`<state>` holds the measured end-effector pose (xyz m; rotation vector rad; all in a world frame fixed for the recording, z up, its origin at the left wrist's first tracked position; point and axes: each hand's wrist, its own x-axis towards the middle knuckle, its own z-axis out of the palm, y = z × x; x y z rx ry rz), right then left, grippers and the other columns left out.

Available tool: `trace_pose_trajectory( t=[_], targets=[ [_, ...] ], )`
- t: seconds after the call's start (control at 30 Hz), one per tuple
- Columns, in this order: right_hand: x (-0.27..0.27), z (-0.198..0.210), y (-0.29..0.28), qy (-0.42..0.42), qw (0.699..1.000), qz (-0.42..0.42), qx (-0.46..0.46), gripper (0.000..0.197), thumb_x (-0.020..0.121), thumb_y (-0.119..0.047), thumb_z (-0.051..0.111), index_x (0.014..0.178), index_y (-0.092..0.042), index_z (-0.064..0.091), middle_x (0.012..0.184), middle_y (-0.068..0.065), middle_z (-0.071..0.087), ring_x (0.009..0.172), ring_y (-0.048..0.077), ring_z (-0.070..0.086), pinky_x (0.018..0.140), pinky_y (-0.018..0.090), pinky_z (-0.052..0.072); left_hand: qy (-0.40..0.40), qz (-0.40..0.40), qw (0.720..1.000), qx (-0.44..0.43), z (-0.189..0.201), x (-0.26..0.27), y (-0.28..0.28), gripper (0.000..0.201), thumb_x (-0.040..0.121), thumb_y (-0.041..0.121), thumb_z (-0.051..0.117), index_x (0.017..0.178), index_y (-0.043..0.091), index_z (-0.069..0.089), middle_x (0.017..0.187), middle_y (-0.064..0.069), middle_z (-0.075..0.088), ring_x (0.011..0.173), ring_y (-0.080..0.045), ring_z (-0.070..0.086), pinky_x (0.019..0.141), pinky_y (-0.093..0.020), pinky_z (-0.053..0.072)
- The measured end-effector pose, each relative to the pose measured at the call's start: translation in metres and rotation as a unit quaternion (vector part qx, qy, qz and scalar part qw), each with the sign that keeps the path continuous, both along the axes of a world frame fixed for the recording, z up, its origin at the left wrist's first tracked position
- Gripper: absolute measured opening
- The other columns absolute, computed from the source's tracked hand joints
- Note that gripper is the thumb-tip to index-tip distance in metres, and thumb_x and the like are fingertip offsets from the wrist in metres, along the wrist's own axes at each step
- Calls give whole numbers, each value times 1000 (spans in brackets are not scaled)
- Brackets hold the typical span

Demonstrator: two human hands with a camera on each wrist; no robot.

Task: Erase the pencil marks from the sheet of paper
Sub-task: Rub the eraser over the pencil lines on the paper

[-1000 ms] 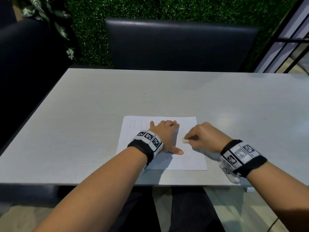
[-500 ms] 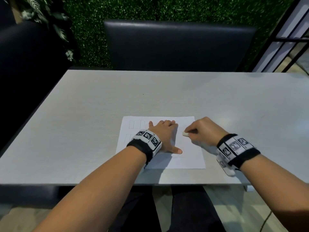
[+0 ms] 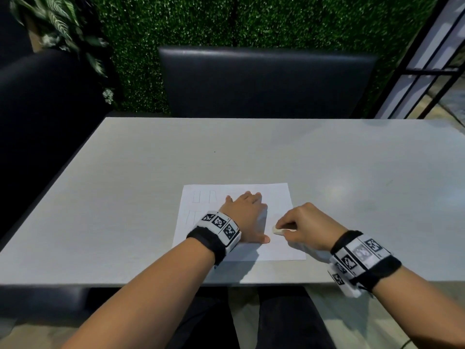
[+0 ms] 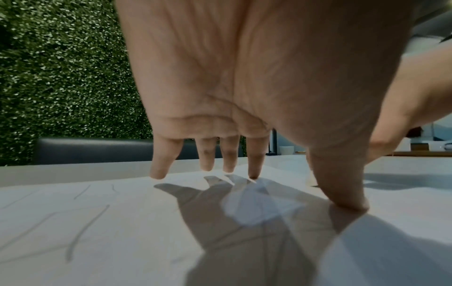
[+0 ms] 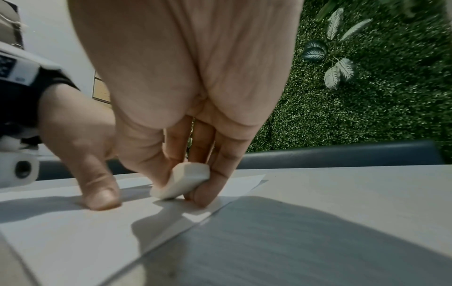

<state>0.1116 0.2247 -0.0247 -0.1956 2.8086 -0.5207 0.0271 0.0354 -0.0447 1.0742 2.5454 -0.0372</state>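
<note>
A white sheet of paper [image 3: 281,197] lies near the table's front edge, with faint pencil marks [image 3: 203,196] on its left part, seen close up as grey strokes [image 4: 83,228] in the left wrist view. My left hand [image 3: 247,215] lies spread on the sheet, fingertips [image 4: 156,174] and thumb pressing it down. My right hand [image 3: 305,226] pinches a white eraser [image 3: 278,230] between thumb and fingers. The eraser [image 5: 181,181] touches the paper near its right edge, beside my left thumb [image 5: 97,193].
The grey table [image 3: 352,172] stretches away on all sides of the sheet. A dark padded bench back [image 3: 264,81] stands behind the far edge, before a green hedge wall [image 3: 226,21]. A dark seat [image 3: 37,109] is at the left.
My right hand has moved the eraser back toward me and slightly right over the sheet, after going farther up half a second ago. My left hand has kept pressing the paper.
</note>
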Motion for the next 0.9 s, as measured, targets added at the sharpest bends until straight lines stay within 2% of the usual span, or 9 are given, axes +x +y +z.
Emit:
trace_pose_trajectory(
  t=[0.07,0.17,0.23,0.3,0.43,0.57,0.7,0.8,0.9],
  targets=[
    [-1,2,1,3,1000,-5,-5,21,88,-29,62,92,-13,76,89,6,76,82,18,69,78,38,58,-15,-4,1000,-5,-2,4,-5,91,84,71,64,157,28,29,169,0,13,156,-26,12,115,-70,25],
    [-17,4,5,27,1000,-10,9,29,91,-39,58,90,-15,74,84,3,74,78,18,68,74,39,58,-40,-2,999,-21,-4,-1,-7,99,86,73,61,162,31,12,172,2,0,158,-26,1,113,-78,15],
    [-29,5,5,46,998,-1,34,26,87,-32,55,92,-14,73,86,4,74,80,20,68,75,43,58,-47,-1,998,-28,-5,-8,-5,102,84,75,60,162,32,9,172,3,-2,158,-26,-3,111,-80,14],
    [-33,3,4,49,998,-6,37,25,83,-23,53,94,-19,75,87,1,75,81,20,69,74,41,59,-45,1,998,-33,-5,-14,-4,103,82,78,60,162,34,11,172,6,0,157,-24,-2,108,-82,17],
    [-19,-2,4,34,998,-4,55,23,80,-20,49,85,-12,70,79,6,70,74,25,66,66,43,57,-50,-2,998,-45,-2,-17,-3,104,82,77,61,162,36,8,171,7,-2,158,-23,-3,107,-84,17],
    [14,-6,6,3,997,43,64,28,78,-29,49,87,-13,71,81,0,68,75,14,61,69,37,54,-63,3,997,-42,2,-14,-3,104,85,75,61,164,35,6,172,6,-7,158,-23,-8,110,-83,11],
    [-9,-5,13,31,999,4,41,25,80,-25,50,87,-14,72,79,3,71,72,17,64,70,41,57,-59,1,997,-43,-2,-16,-4,105,82,78,60,163,37,6,172,8,-5,158,-23,-6,109,-84,12],
    [-28,1,14,38,999,-23,26,25,82,-18,55,92,-19,77,84,-3,75,77,16,68,73,35,59,-65,12,997,-40,-1,-16,-4,106,82,77,62,163,39,5,172,9,-6,158,-22,-8,111,-82,8],
    [-11,1,9,32,999,3,18,24,83,-25,53,88,-21,76,80,-8,71,74,11,65,71,33,57,-71,12,997,-40,-1,-15,-4,108,82,78,61,164,38,2,172,9,-10,158,-22,-11,112,-82,6]
  ],
)
